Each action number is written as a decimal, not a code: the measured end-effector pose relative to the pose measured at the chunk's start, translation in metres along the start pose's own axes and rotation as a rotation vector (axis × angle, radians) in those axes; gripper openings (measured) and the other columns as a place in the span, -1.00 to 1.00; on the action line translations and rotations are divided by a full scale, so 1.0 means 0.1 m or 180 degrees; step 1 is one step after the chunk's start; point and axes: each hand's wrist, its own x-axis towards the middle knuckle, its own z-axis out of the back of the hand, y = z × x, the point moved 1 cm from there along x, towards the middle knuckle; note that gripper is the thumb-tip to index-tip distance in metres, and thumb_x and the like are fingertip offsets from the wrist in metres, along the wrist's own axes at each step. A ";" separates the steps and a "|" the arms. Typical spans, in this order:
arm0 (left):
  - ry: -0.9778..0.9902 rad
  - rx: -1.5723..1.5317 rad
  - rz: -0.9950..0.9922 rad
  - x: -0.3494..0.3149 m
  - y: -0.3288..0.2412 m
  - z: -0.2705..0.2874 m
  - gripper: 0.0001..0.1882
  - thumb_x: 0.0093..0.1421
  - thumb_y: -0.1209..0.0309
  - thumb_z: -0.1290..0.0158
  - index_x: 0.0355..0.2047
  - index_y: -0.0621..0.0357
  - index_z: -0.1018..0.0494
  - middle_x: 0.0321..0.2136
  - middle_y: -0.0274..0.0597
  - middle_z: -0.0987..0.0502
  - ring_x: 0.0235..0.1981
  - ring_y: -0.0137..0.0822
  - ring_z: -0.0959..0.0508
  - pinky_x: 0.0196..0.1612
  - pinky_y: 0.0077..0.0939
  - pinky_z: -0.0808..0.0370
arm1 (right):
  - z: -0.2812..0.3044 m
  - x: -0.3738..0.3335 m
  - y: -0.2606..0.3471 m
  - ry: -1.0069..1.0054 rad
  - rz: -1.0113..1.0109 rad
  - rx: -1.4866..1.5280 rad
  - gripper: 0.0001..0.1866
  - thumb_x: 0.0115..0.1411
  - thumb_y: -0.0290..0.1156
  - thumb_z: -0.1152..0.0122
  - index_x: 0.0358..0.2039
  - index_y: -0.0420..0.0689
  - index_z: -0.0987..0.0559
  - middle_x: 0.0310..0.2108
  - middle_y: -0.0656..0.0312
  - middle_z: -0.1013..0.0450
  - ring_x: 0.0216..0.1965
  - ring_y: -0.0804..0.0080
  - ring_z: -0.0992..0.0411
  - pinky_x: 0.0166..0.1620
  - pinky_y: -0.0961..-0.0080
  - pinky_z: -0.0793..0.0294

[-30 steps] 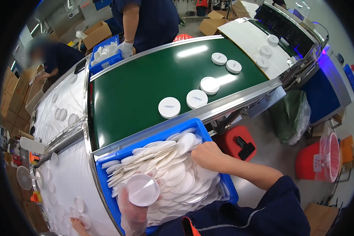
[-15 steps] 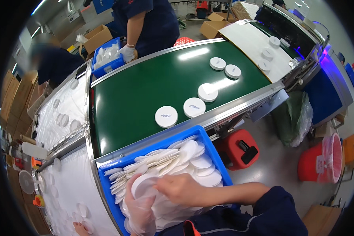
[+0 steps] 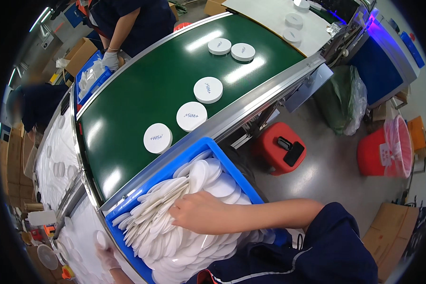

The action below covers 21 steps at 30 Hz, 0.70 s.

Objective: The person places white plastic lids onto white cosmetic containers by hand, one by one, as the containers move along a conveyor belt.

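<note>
My bare right hand (image 3: pixel 199 215) reaches into a blue bin (image 3: pixel 236 175) heaped with thin white discs (image 3: pixel 170 246). Its fingers are curled down at a row of discs standing on edge and appear to pinch one; the fingertips are partly hidden. At the lower left, my left hand (image 3: pixel 109 259) in a clear glove is over the white-covered table, its fingers closed on a small round white container (image 3: pixel 101 240). Several round white containers (image 3: pixel 157 138) with printed tops lie on the green conveyor belt (image 3: pixel 128 113) beyond the bin.
A metal rail (image 3: pixel 255 111) edges the belt. Another white-covered table (image 3: pixel 57 151) with round containers stands left. Across the belt, a person's gloved hand (image 3: pixel 110 61) is by a second blue bin (image 3: pixel 92 78). A red stool (image 3: pixel 274 158) and red bucket (image 3: pixel 371 151) stand right.
My left hand has left the bin with the round container and moved left over the table. My right hand has moved away from it down onto the discs. The view has shifted.
</note>
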 end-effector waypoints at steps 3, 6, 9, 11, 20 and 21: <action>-0.0375 0.1152 -0.0759 0.02 -0.08 -0.15 -0.47 0.15 0.26 0.07 0.08 0.25 -0.15 -0.02 0.00 -0.29 -0.02 -0.19 -0.33 0.00 -0.36 -0.29 | 0.03 -0.10 -0.06 0.0103 0.0117 -0.0210 -0.84 -0.06 -0.38 -0.10 -0.56 -0.22 -0.43 -0.55 0.11 -0.36 -0.44 0.25 -0.42 -0.52 0.38 -0.43; -0.0759 0.2282 -0.1543 -0.03 -0.28 -0.54 -0.48 0.12 0.30 0.03 0.07 0.23 -0.18 -0.03 0.00 -0.31 -0.01 -0.19 -0.33 0.02 -0.34 -0.27 | -0.08 -0.11 -0.08 -0.0055 0.0252 -0.0747 -0.88 -0.20 -0.44 -0.13 -0.65 -0.22 -0.45 -0.59 0.16 -0.32 -0.51 0.30 -0.39 -0.55 0.44 -0.42; -0.1179 0.3400 -0.2327 -0.07 -0.57 -1.04 -0.49 0.09 0.34 -0.01 0.06 0.22 -0.21 -0.04 0.00 -0.33 0.00 -0.20 -0.33 0.04 -0.33 -0.25 | -0.13 -0.05 -0.08 -0.0108 0.0453 -0.0701 -0.90 -0.29 -0.45 -0.13 -0.74 -0.22 -0.46 -0.57 0.15 -0.33 -0.52 0.34 -0.38 -0.57 0.48 -0.40; -0.0436 0.2927 -0.2251 -0.20 -0.70 -1.51 -0.51 0.07 0.39 -0.03 0.03 0.19 -0.26 -0.04 -0.04 -0.35 0.01 -0.23 -0.33 0.05 -0.33 -0.23 | -0.08 0.00 -0.13 -0.0097 0.0571 -0.0580 -0.90 -0.29 -0.46 -0.12 -0.75 -0.23 -0.46 -0.57 0.15 -0.33 -0.52 0.33 -0.38 -0.57 0.47 -0.40; 0.1572 0.3410 -0.3629 -0.42 -0.87 -4.54 -0.09 -0.19 -0.01 -0.22 0.05 0.33 -0.16 0.04 0.12 -0.22 0.14 0.01 -0.14 0.12 -0.24 -0.14 | -0.10 0.14 -0.20 0.0091 0.0951 -0.0163 -0.88 -0.27 -0.44 -0.09 -0.76 -0.25 -0.46 -0.57 0.14 -0.33 -0.52 0.32 -0.38 -0.55 0.46 -0.40; 0.1285 0.3923 -0.3929 -0.47 -0.81 -4.80 0.01 -0.25 -0.13 -0.20 0.04 0.42 -0.14 0.05 0.15 -0.20 0.16 0.09 -0.07 0.14 -0.24 -0.10 | -0.12 0.11 -0.21 0.0168 0.0922 -0.0127 -0.86 -0.27 -0.43 -0.08 -0.77 -0.25 -0.46 -0.57 0.13 -0.33 -0.52 0.32 -0.38 -0.55 0.46 -0.41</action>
